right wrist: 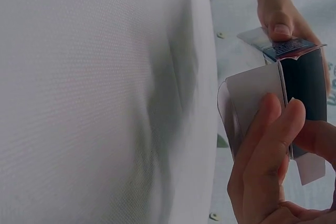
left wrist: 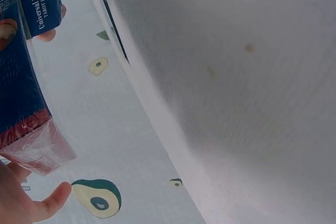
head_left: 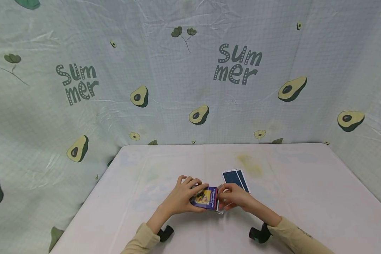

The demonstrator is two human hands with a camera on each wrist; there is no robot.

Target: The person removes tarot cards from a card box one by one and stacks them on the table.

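A blue tarot deck box is held just above the white table, between both hands. My left hand grips the box's left end, its fingers curled over the top. My right hand pinches the box's opened white flap at the right end. In the left wrist view the box shows clear plastic wrap at its lower end. In the right wrist view the box's dark open mouth faces the camera, with the left hand's thumb on its far edge.
Two blue-backed cards lie face down on the table just beyond my right hand. A cloth backdrop printed with avocados and "Summer" encloses the table at the back and sides. A yellowish stain marks the tabletop.
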